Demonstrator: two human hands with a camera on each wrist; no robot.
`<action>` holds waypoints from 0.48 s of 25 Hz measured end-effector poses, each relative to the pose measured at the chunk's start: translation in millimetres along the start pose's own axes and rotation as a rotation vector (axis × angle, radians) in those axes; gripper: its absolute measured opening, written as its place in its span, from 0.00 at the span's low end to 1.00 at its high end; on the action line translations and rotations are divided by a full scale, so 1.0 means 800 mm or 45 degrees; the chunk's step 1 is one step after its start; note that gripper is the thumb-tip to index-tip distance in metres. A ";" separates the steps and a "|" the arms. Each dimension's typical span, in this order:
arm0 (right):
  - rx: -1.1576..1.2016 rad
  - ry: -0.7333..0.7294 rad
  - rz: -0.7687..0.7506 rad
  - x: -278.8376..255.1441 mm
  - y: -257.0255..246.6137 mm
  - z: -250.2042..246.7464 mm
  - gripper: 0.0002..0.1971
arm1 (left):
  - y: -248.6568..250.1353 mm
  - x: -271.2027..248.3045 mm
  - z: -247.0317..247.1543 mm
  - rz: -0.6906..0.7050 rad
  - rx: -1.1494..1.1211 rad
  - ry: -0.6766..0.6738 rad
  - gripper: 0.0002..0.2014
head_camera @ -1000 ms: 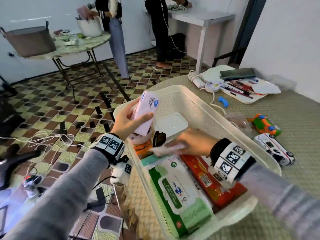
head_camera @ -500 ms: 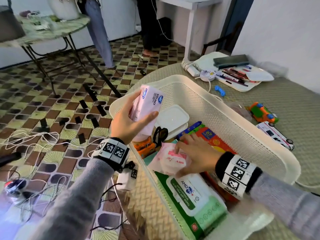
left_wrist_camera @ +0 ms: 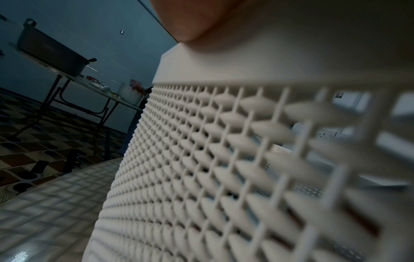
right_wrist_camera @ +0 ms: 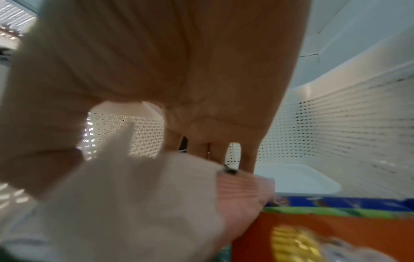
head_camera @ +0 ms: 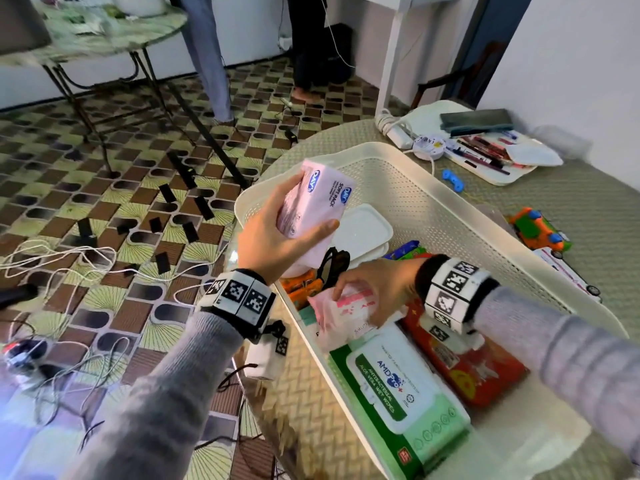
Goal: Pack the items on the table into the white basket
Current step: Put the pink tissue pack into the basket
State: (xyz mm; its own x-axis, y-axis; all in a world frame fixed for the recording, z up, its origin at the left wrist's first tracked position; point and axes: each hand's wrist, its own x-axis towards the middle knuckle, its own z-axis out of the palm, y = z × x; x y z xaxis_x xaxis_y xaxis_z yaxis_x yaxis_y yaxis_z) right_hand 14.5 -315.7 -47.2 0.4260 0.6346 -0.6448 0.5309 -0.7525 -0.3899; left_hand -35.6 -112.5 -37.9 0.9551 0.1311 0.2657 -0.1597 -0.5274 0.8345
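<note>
Basket (head_camera: 408,157) of white plastic sits on the woven table, holding a green wipes pack (head_camera: 398,393) and red box (head_camera: 485,372). Left hand (head_camera: 277,237) grips a pink tissue pack (head_camera: 311,202) above its rim; right hand (head_camera: 374,289) pinches a pink-white pouch (head_camera: 343,306) inside. 2 toy cars (head_camera: 540,230) lie beside.

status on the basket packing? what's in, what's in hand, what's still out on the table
In the white basket: green wet wipes pack, red box, white lidded container, sunglasses. In hand: left hand holds the pink tissue pack over the rim; right hand holds a small pink packet inside. Still out: orange toy truck, white toy vehicle, blue piece.
</note>
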 end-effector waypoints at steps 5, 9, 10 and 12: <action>-0.165 0.229 -0.114 0.043 -0.014 0.023 0.31 | -0.003 0.001 0.000 0.019 0.022 -0.002 0.38; -0.414 0.423 -0.168 0.046 -0.001 0.052 0.31 | -0.002 0.003 0.002 0.016 0.041 0.027 0.39; -0.446 0.439 -0.167 0.043 0.001 0.054 0.31 | -0.003 0.004 0.003 0.012 0.049 0.036 0.38; -0.320 0.431 -0.130 0.039 0.000 0.053 0.29 | -0.004 0.003 0.004 0.011 0.054 0.041 0.38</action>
State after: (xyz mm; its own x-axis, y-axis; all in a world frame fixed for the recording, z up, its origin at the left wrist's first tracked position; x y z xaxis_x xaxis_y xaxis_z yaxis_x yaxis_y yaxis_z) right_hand -3.2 -303.1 -95.3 0.5559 0.7573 -0.3428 0.7269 -0.6429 -0.2415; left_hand -32.1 -113.2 -41.2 0.9451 0.1530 0.2889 -0.1565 -0.5640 0.8108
